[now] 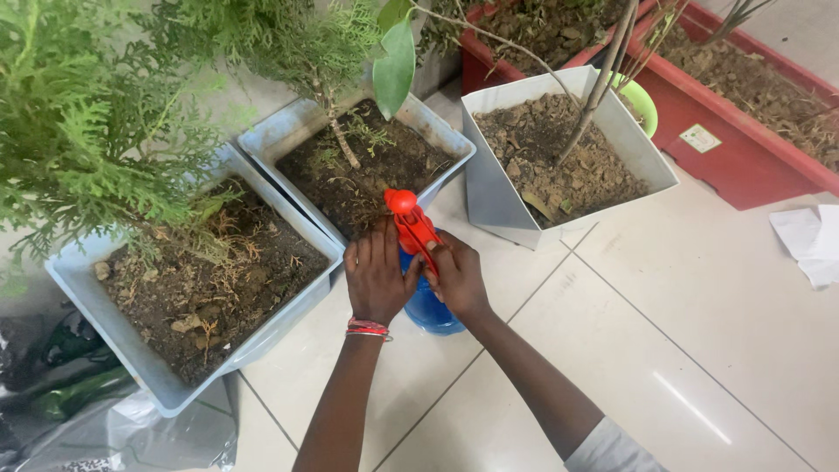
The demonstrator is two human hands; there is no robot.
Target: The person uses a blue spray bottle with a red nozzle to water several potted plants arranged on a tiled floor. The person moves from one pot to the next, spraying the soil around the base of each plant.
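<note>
A blue spray bottle (430, 308) with a red trigger head (409, 221) stands on the tiled floor between my hands. My left hand (376, 273) wraps the bottle's left side, with red bangles on the wrist. On the right, my right hand (459, 275) grips the red head. The nozzle points toward a square grey planter (293, 131) holding soil and a small green shrub (336, 140).
A second grey planter (131, 350) with a bushy green conifer sits at left. A white square planter (502, 201) with a thin stem stands at right, red troughs (743, 166) behind it. White paper (808, 240) lies far right, plastic bags (105, 428) at lower left.
</note>
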